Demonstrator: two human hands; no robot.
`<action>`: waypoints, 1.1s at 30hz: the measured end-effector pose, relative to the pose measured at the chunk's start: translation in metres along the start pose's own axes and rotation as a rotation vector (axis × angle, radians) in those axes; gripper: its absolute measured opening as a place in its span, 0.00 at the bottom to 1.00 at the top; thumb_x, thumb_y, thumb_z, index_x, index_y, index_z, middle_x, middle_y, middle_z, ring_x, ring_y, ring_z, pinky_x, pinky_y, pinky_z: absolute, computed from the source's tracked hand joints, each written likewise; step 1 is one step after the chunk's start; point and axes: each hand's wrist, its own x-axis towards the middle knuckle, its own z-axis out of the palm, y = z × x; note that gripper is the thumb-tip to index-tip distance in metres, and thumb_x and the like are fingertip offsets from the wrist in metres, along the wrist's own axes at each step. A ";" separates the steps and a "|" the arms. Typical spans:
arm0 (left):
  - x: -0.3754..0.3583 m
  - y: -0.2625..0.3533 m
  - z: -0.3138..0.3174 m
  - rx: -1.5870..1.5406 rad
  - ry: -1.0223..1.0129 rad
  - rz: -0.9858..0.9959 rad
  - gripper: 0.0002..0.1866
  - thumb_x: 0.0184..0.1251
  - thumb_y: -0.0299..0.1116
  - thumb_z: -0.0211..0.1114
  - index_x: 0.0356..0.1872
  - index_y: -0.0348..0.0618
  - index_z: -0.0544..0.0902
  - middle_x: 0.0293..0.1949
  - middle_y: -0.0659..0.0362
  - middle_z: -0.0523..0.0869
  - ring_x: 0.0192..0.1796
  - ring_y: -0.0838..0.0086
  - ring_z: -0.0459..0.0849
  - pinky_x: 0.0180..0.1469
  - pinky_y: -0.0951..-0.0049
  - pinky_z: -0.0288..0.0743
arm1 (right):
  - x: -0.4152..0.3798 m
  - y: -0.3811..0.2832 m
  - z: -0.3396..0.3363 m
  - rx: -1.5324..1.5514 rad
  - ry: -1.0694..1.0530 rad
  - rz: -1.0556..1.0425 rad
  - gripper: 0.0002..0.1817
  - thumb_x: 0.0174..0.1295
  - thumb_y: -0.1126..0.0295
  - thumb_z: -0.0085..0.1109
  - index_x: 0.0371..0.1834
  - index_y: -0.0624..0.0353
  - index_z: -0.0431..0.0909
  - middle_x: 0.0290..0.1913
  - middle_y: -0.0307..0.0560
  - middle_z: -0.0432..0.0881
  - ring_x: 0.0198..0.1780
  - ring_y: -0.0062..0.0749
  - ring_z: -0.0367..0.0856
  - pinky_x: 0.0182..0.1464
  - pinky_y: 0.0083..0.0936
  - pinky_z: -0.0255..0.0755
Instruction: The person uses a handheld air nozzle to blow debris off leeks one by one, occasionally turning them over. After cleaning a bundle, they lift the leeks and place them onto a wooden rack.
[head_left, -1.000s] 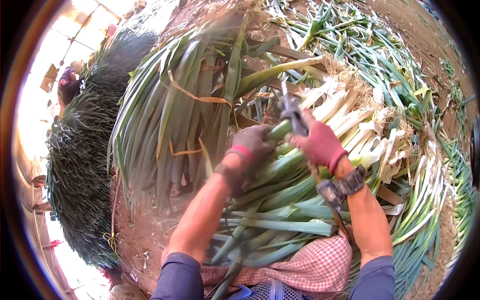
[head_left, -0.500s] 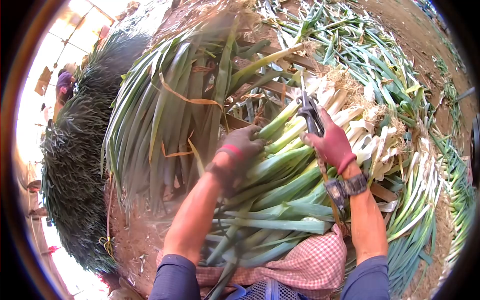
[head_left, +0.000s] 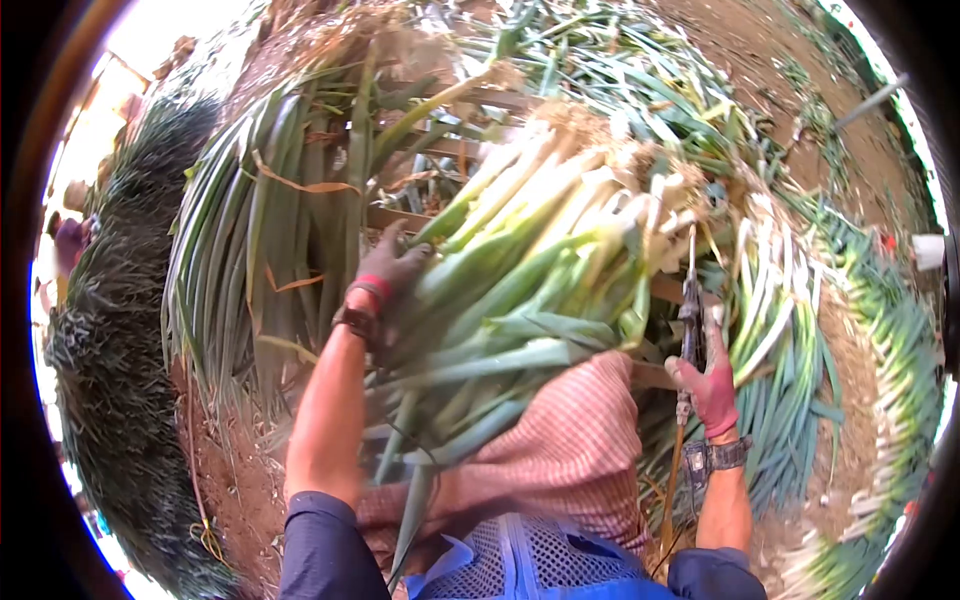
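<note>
Your left hand (head_left: 385,275) clamps the leeks (head_left: 520,260); the right hand (head_left: 708,385) grips a knife (head_left: 688,320). Bundle looks heavy, floppy: hold mid-stalk.

left hand (head_left: 385,275) fingers hidden behind leek bundle (head_left: 520,270), motion-blurred
</note>
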 end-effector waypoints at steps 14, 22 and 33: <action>-0.042 -0.085 -0.009 -0.261 0.142 0.286 0.44 0.69 0.48 0.76 0.82 0.40 0.69 0.73 0.42 0.81 0.74 0.58 0.81 0.76 0.65 0.72 | -0.214 0.228 -0.016 -0.639 -0.055 0.135 0.58 0.49 0.49 0.85 0.80 0.67 0.67 0.66 0.72 0.83 0.68 0.61 0.84 0.69 0.43 0.78; -0.086 -0.103 -0.033 -0.441 0.087 0.253 0.42 0.74 0.47 0.74 0.77 0.26 0.71 0.72 0.42 0.82 0.72 0.62 0.83 0.74 0.68 0.73 | -0.174 0.228 -0.009 -0.779 -0.344 0.227 0.42 0.60 0.48 0.76 0.73 0.61 0.78 0.69 0.67 0.82 0.69 0.62 0.82 0.69 0.45 0.78; -0.096 -0.069 -0.028 -0.437 0.185 0.286 0.40 0.74 0.49 0.75 0.74 0.26 0.75 0.68 0.41 0.86 0.70 0.62 0.85 0.73 0.66 0.75 | -0.039 -0.002 -0.063 -0.357 0.087 -0.319 0.34 0.74 0.45 0.67 0.64 0.69 0.83 0.51 0.55 0.91 0.51 0.33 0.88 0.56 0.29 0.82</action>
